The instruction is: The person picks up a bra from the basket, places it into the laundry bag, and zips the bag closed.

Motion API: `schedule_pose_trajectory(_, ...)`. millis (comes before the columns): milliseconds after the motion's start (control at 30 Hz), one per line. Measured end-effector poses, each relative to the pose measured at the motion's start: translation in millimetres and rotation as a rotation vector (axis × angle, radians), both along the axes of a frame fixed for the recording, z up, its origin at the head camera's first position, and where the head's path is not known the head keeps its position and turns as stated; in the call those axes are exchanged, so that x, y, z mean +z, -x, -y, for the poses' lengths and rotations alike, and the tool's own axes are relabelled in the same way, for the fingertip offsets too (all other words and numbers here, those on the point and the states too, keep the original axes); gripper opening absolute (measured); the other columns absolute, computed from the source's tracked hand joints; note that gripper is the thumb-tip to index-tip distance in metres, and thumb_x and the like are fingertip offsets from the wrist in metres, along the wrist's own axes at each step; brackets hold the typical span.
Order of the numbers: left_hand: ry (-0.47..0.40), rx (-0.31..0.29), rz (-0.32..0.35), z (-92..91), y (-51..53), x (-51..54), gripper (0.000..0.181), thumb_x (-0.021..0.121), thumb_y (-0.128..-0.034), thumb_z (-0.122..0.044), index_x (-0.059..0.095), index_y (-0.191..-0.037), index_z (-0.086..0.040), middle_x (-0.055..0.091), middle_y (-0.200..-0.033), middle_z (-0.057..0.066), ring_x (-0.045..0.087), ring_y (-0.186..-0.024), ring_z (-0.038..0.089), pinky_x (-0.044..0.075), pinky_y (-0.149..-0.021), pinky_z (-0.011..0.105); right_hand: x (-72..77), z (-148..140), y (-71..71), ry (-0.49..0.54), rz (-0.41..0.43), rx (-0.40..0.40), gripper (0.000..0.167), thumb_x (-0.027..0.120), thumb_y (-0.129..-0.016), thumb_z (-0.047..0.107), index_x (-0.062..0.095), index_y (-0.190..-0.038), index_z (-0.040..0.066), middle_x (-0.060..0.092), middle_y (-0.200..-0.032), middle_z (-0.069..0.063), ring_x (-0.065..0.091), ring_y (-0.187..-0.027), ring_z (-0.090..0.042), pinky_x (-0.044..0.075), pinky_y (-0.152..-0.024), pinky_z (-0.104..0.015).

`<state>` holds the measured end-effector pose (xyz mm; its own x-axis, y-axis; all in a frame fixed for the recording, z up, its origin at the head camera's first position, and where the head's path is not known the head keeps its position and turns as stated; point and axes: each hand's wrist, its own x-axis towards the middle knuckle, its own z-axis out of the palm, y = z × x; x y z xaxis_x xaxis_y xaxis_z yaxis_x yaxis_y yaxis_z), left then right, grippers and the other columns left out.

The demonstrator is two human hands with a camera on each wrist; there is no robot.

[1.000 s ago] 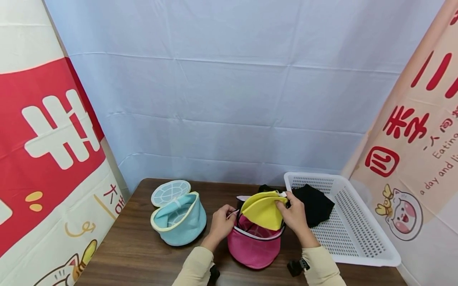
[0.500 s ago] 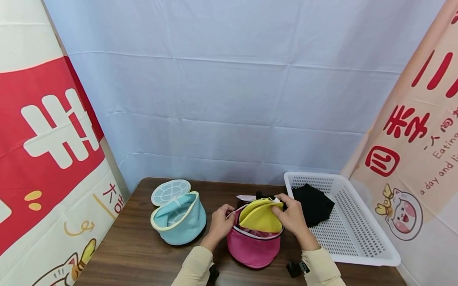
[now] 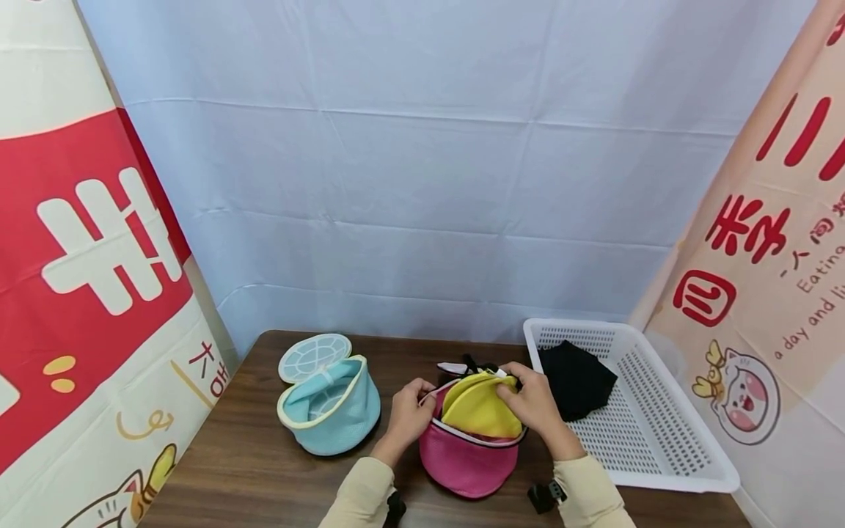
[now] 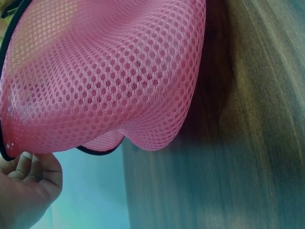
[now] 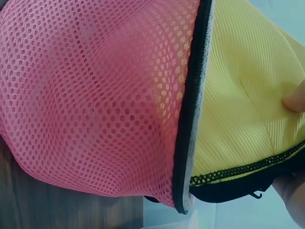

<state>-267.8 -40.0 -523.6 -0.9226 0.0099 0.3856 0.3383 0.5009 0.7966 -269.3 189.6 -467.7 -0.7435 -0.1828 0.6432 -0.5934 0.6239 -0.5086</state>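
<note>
A pink mesh bag (image 3: 467,462) with a black-and-white zipper rim stands on the table with its mouth open. The left hand (image 3: 409,414) pinches the left side of that rim; the left wrist view shows its curled fingers (image 4: 34,171) at the bag's edge. A yellow cloth piece (image 3: 485,411) with black trim sits partly in the bag's mouth. The right hand (image 3: 533,400) pinches its upper edge near a white tag. In the right wrist view the yellow cloth (image 5: 243,100) rises out past the zipper, a thumb on its face.
On the left of the table (image 3: 224,469) stands a light-blue bag (image 3: 339,425) with its round lid (image 3: 317,356) folded back. At the right, a white perforated basket (image 3: 689,447) holds a black cloth (image 3: 577,381). A pale curtain hangs behind.
The yellow cloth has gone lower into the pink bag, and the right hand has moved down and slightly left with it. The left hand has stayed at the rim.
</note>
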Motion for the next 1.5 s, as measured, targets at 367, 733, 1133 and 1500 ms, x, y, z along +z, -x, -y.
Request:
schedule_pose_trajectory(367,-0.001,-0.001,0.006,-2.2,1.0,-0.5,0.004,0.063,-0.0844,-0.007,0.065,-0.088,-0.008,0.057,-0.068,-0.007,0.052,-0.063,0.008,0.043,-0.057,0.025,6.4,3,0.8,0.062,0.037,0.089,0.027,0.068,-0.068,-0.011,0.068,-0.089,0.006,0.066,-0.084,-0.005,0.048,-0.059,-0.006,0.042,-0.052,-0.027)
schedule_pose_trajectory(733,-0.021,-0.010,-0.012,-2.3,-0.7,1.5,0.004,0.063,-0.0839,-0.008,0.065,-0.087,-0.007,0.056,-0.067,-0.008,0.050,-0.060,0.007,0.042,-0.056,0.024,-8.1,-2,6.2,-0.004,0.046,0.085,0.025,0.069,-0.067,-0.009,0.068,-0.088,0.004,0.067,-0.084,-0.006,0.054,-0.068,-0.010,0.045,-0.059,-0.031)
schedule_pose_trajectory(1133,-0.029,-0.004,-0.037,-1.9,0.4,3.2,0.005,0.063,-0.0834,-0.006,0.065,-0.086,-0.010,0.057,-0.067,-0.008,0.050,-0.060,0.007,0.042,-0.056,0.024,-2.7,-10,-1.4,-0.021,0.092,0.190,0.031,0.070,-0.064,-0.012,0.070,-0.087,0.008,0.068,-0.089,-0.002,0.062,-0.083,-0.018,0.049,-0.069,-0.033)
schedule_pose_trajectory(1500,-0.012,0.011,-0.029,-4.0,-0.3,4.9,0.005,0.063,-0.0837,-0.006,0.065,-0.086,-0.010,0.056,-0.068,-0.008,0.050,-0.062,0.007,0.042,-0.058,0.024,-2.9,-12,-2.8,-0.057,0.100,0.226,0.026,0.068,-0.067,-0.009,0.070,-0.089,0.005,0.068,-0.090,-0.004,0.061,-0.082,-0.015,0.049,-0.069,-0.031)
